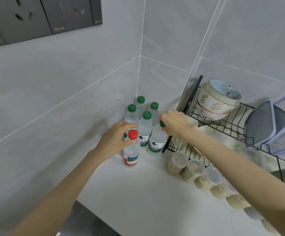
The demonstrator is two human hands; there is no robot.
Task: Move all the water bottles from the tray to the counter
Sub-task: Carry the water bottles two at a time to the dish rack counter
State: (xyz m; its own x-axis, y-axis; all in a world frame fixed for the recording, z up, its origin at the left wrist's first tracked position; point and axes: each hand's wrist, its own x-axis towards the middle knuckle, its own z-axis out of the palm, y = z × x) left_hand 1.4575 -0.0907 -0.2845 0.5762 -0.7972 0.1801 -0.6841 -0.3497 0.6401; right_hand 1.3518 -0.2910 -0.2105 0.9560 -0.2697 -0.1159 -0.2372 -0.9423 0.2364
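Left fingers (pixel 129 143): curled around the neck of the red-capped bottle (pixel 131 150), just under the cap, thumb toward the camera.
Left hand (pixel 115 137): palm turned right, wrist bent, bare forearm running down to the lower left.
Right fingers (pixel 163 127): closed over the green cap of the nearest green-capped bottle (pixel 156 142), cap mostly hidden.
Right hand (pixel 175 122): knuckles up, reaching in from the right, forearm stretched over the rack's front edge.
Red-capped bottle: upright on the white counter (pixel 138 193), in front of the green-capped group, nearest the camera.
Held green-capped bottle: upright on the counter, just right of the red-capped bottle, close beside the dish rack (pixel 232 126).
Other green-capped bottles (pixel 145 126): four, upright, packed together behind the red-capped bottle in the tiled corner.
Labels: red band with a landscape picture on the red-capped bottle; green and white bands with a dark triangle mark and Chinese writing on the green-capped ones, too blurred to read.
Right of the red-capped bottle: rack with stacked flowered bowls (pixel 218 101) and plastic lids (pixel 271 123); a row of grain jars (pixel 192 171) on the counter below.
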